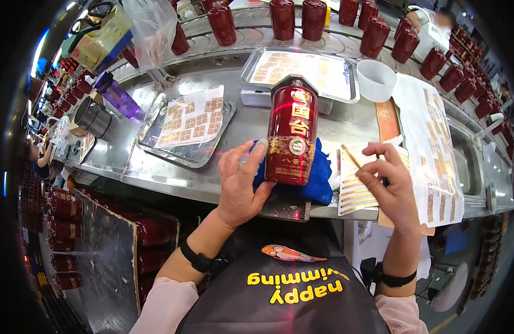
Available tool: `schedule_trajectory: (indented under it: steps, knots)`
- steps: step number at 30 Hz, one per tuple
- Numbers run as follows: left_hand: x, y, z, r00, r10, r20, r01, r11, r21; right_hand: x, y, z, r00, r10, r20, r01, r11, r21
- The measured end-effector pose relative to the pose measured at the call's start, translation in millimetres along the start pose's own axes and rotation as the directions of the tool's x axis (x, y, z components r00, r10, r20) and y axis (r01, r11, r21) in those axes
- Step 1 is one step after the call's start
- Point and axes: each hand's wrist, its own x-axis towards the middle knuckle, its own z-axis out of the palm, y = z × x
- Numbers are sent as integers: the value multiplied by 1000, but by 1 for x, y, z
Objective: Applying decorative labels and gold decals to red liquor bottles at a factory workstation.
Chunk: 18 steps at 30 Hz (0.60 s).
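Observation:
A dark red bottle (293, 131) with gold lettering and a patterned gold band lies on a folded blue cloth (321, 172), its faceted top pointing away from me. My left hand (240, 181) is at the bottle's lower left, fingertips against its side and thumb by its base. A thin gold strip (351, 156) is pinched between the fingers and thumb of my right hand (387, 181). Below that hand lies a white sheet with rows of gold strips (354, 192). Red laser lines cross the bottle.
Behind the bottle stands a metal tray (354, 83) of gold label pieces; another tray (195, 161) is at left. A frosted tub (376, 80), a long label sheet (421, 117) and a sink (468, 161) are at right. A purple bottle (120, 97) stands at left. Red bottles (282, 19) line the conveyor.

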Motion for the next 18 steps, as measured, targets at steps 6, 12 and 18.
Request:
schedule_trajectory:
  steps: [6, 12, 18]
  knots:
    - [21, 8, -20, 966, 245, 77, -256, 942, 218, 0, -28, 27, 995, -36, 92, 39, 998, -40]
    - [15, -1, -14, 970, 225, 94, -231, 972, 52, 5, -46, 42, 990, -54, 133, 65, 995, -77]
    - [40, 12, -30, 981, 19, 194, 64, 908, -414, 22, -67, 56, 960, -216, 180, 236, 967, -98]
